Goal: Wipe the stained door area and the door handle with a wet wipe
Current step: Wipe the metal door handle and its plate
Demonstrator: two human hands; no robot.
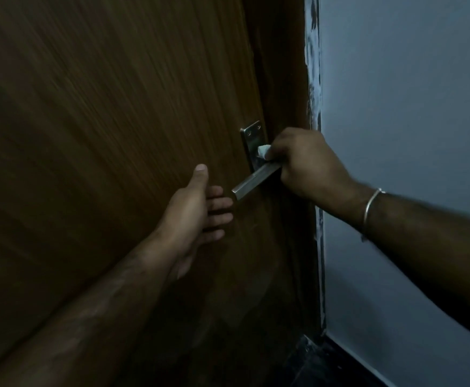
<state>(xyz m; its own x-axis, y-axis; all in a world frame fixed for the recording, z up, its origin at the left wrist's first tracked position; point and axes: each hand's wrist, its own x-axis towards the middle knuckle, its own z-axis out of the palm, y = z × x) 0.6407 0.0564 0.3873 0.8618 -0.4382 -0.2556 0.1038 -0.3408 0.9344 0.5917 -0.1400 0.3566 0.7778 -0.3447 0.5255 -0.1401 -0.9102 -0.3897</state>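
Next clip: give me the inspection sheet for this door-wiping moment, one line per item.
Surface: brown wood-grain door; no stain discernible in the dim light.
Job's things: metal door handle on its backplate, lever tilted down to the left; white wet wipe by the lever's base.
Clutter: nothing seen.
Hands: right hand grips the wipe against the handle; left hand, fingers straight, against the door below the lever tip.
Cables: nothing seen.
Surroundings: pale wall right of the door frame; bracelet on right wrist.
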